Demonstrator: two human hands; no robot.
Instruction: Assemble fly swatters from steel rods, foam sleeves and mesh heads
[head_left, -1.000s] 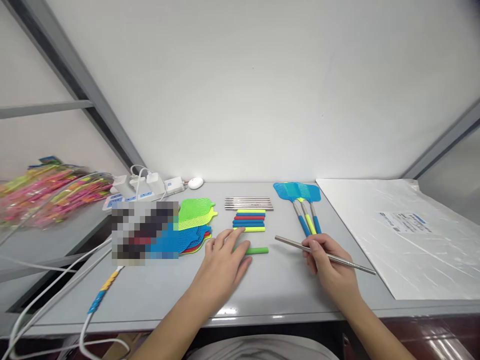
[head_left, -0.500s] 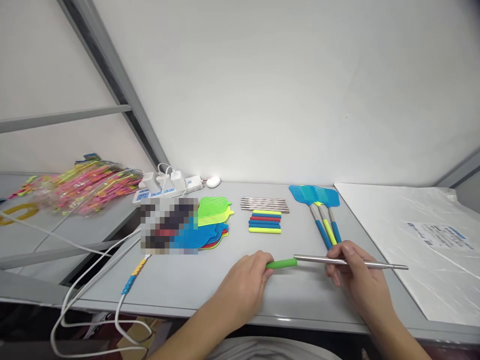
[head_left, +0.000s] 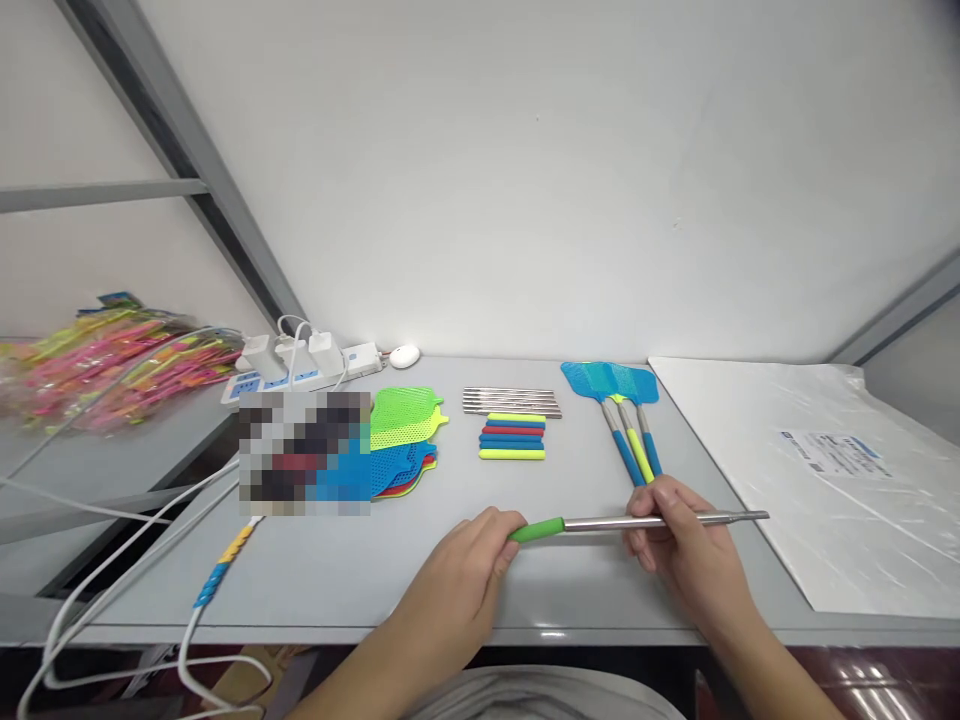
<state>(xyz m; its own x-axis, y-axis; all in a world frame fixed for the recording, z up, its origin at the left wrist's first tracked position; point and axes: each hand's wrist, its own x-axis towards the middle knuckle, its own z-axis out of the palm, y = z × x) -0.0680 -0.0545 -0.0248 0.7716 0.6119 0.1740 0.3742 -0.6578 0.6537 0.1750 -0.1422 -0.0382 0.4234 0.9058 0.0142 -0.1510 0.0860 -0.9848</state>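
Note:
My left hand (head_left: 469, 570) is closed around one end of a green handle sleeve (head_left: 541, 529). A thin metal rod (head_left: 600, 524) meets the sleeve's open end; how deep it sits inside I cannot tell. Fingers of my right hand (head_left: 679, 535) pinch the rod near its middle, and its narrower tip points right. Just beyond that hand lie fly swatters (head_left: 613, 382) with blue heads and blue or yellow handles. Loose handle sleeves (head_left: 512, 440) in yellow, blue and red lie farther back, with several metal rods (head_left: 510, 402) behind them.
Mesh swatter heads (head_left: 405, 408) in green, yellow, blue and red are stacked at the left, beside a pixelated patch. A power strip (head_left: 315, 378) with plugs and white cables stands behind. Bagged colourful items (head_left: 127, 365) lie far left; a white plastic sheet (head_left: 750, 420) covers the right side.
The rod's end has come into line with the green sleeve and now joins it; before, it only overlapped the sleeve's edge. The whole view has shifted slightly, so everything appears farther left.

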